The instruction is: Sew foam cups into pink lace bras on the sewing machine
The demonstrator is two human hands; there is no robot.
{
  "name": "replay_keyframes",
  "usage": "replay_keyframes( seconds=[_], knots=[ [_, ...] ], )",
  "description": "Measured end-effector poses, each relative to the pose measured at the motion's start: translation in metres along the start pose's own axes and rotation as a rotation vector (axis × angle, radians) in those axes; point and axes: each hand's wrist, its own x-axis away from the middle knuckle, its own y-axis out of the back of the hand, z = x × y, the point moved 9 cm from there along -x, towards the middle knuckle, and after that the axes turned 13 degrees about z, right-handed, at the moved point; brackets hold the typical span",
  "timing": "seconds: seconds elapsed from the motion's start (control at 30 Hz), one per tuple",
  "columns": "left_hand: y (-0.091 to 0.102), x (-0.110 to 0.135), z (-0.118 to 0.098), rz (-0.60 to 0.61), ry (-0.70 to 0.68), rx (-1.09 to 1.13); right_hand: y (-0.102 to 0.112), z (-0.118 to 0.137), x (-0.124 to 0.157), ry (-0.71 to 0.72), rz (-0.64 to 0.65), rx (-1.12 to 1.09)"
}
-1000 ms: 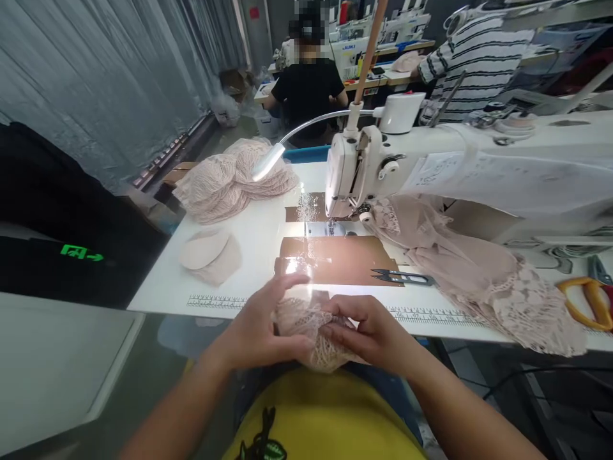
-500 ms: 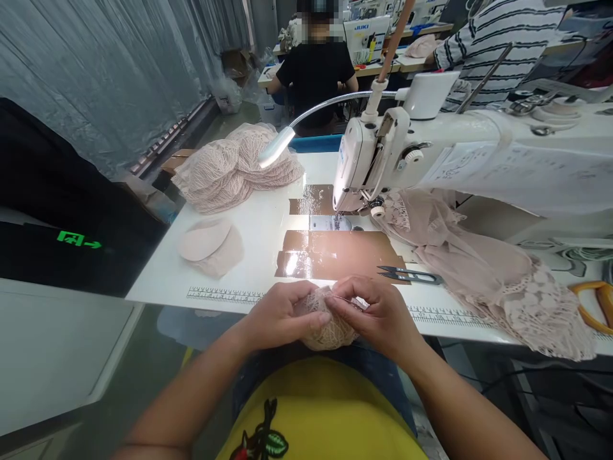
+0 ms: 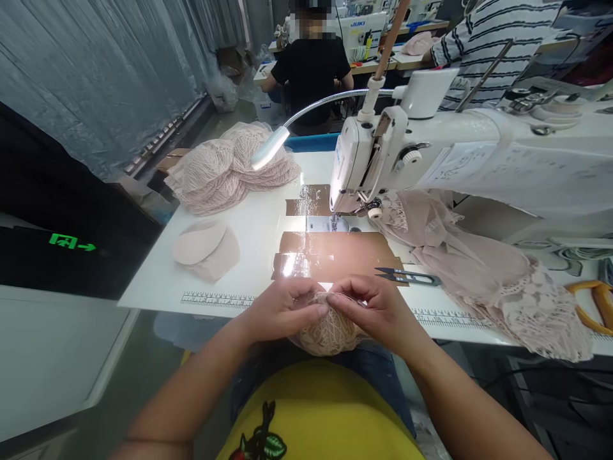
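A pale pink lace cup piece (image 3: 328,333) hangs at the near edge of the white sewing table (image 3: 258,236). My left hand (image 3: 282,311) and my right hand (image 3: 378,310) both pinch its top edge, thumbs and fingertips meeting in the middle. Just beyond my right hand lie black thread snips (image 3: 407,276) on a brown taped patch (image 3: 335,254). The white sewing machine (image 3: 431,153) stands behind, its needle area over the plate.
A heap of lace cups (image 3: 225,167) sits at the far left of the table, with smooth pink pads (image 3: 204,246) nearer. Lace fabric (image 3: 483,268) spills right of the machine, beside orange-handled scissors (image 3: 591,300). A lamp (image 3: 271,148) shines down. Two people work at tables behind.
My hands have closed together on the lace piece and lifted it slightly toward the table edge; my left fingers, earlier spread, now pinch it.
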Motion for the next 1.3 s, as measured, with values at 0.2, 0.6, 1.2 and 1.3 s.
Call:
replay_keyframes(
  seconds=[0.2, 0.6, 1.2, 1.3],
  knots=[
    [-0.004, -0.005, 0.007, 0.065, -0.052, 0.326, 0.0, -0.01, 0.001, 0.002, 0.071, -0.241],
    [0.004, -0.016, 0.034, -0.28, -0.008, 0.677, -0.003, -0.028, -0.016, -0.055, 0.123, -0.594],
    [0.031, -0.11, 0.011, -0.181, 0.282, -1.318, 0.076, -0.013, -0.05, -0.071, -0.043, 0.43],
    [0.011, -0.111, 0.012, -0.104, 0.261, -1.349, 0.065, -0.017, -0.058, -0.023, -0.026, 0.602]
  ],
)
